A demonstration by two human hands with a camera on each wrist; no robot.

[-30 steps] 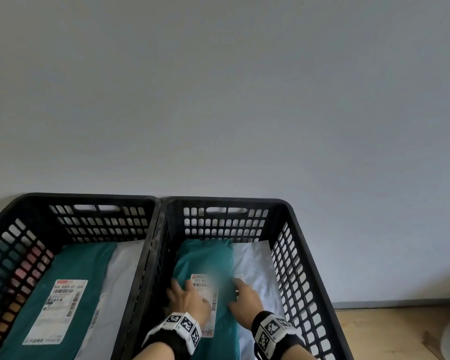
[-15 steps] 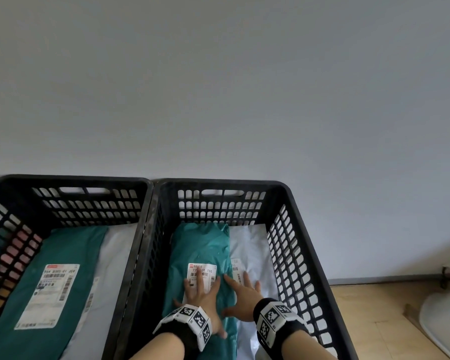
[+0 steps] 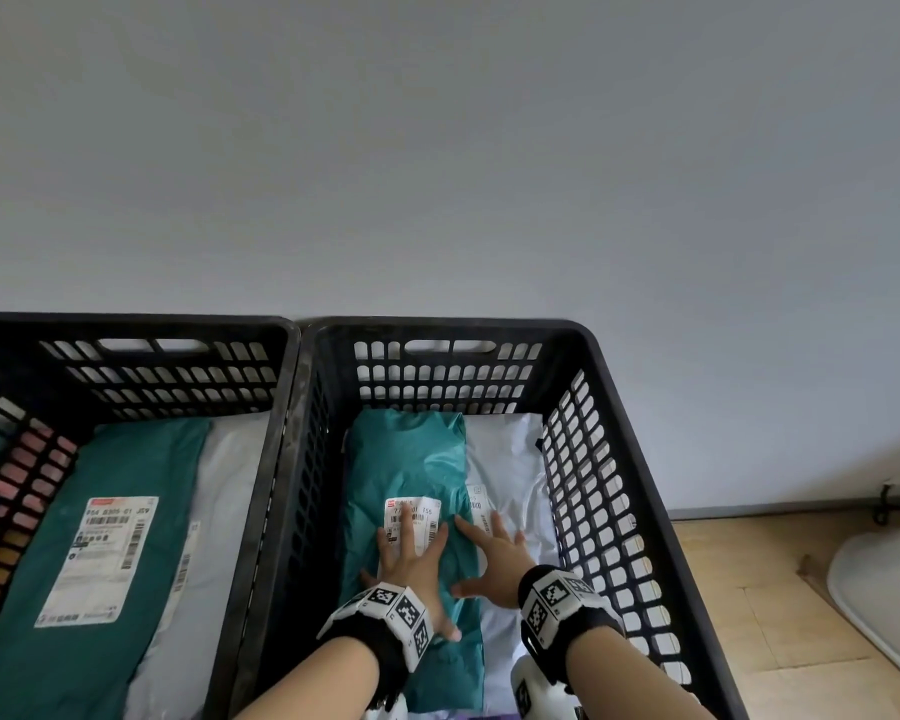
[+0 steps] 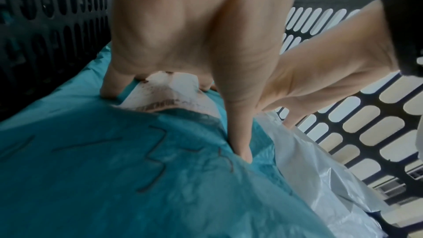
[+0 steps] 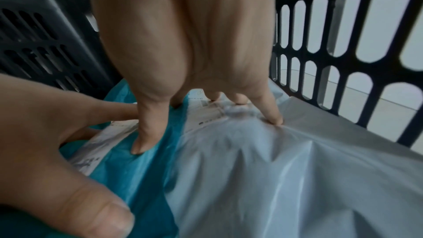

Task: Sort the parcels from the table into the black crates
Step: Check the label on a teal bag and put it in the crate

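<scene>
Left hand point(image 3: 411, 563): fingers spread flat on the teal parcel point(image 3: 411, 459).
Right hand point(image 3: 494, 556): splayed flat across teal and white parcel point(image 3: 510, 459).
Risk: slick bags may slide or bunch in the right crate point(image 3: 619, 459).

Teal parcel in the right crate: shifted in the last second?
Cannot tell. The teal parcel keeps its place beside the white parcel; the head camera itself moved.

Both hands point(image 3: 411, 558) point(image 3: 494, 558) flat, fingers spread; palms down.
</scene>
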